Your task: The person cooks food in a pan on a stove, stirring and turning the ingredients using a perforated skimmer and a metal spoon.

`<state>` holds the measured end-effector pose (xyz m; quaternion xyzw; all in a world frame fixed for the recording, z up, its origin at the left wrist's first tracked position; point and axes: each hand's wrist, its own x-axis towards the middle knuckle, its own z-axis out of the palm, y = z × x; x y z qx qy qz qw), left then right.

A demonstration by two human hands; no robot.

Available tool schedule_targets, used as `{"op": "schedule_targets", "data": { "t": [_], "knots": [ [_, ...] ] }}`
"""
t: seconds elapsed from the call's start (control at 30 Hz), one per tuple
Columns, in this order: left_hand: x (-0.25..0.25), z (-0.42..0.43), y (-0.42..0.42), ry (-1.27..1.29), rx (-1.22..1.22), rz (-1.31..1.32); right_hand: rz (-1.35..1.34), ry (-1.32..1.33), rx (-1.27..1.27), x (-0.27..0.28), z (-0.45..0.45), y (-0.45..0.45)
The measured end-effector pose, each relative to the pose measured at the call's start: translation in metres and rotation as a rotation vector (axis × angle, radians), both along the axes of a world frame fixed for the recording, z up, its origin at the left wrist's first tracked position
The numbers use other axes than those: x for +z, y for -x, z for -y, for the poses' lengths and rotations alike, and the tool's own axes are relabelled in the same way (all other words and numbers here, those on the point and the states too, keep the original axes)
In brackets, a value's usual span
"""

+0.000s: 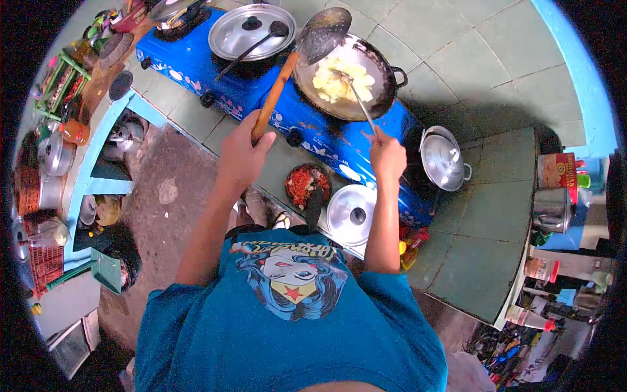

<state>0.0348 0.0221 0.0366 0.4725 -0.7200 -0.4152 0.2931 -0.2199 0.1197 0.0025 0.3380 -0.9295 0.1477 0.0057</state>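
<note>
My left hand is closed around the wooden handle of a skimmer. The skimmer's dark perforated bowl is raised over the left rim of a wok. Pale yellow food pieces lie in the wok. In my right hand is the metal handle of a long utensil. Its far end reaches in among the pieces, so its shape is partly hidden. The wok sits on the right burner of a blue stove.
Left of the wok stands a lidded pan with a dark ladle on top. Nearer me are a stone mortar of red chopped food and a pot lid. A silver lidded pot stands right of the stove. Shelves line both sides.
</note>
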Motion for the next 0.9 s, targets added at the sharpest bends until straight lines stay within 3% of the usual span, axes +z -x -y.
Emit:
{"op": "schedule_targets", "data": {
  "t": [0.27, 0.4, 0.47, 0.57, 0.8, 0.9],
  "knots": [
    [-0.006, -0.001, 0.003, -0.056, -0.022, -0.023, 0.028, 0.081, 0.093, 0.005, -0.012, 0.008],
    [-0.014, 0.0, 0.0, -0.072, -0.022, -0.096, 0.104, 0.086, 0.136, 0.039, -0.038, 0.008],
    [-0.008, -0.002, 0.001, -0.039, -0.008, -0.013, 0.182, 0.076, 0.104, 0.059, -0.047, 0.0],
    [-0.015, -0.003, 0.001, 0.035, -0.006, 0.005, 0.1, -0.028, 0.16, 0.049, -0.038, -0.006],
    [-0.028, 0.0, 0.001, -0.015, -0.018, -0.127, 0.05, 0.122, 0.093, 0.026, -0.021, -0.005],
    [-0.021, 0.0, 0.001, -0.157, -0.065, -0.024, 0.039, 0.059, 0.074, 0.012, -0.001, 0.0]
  ]
}}
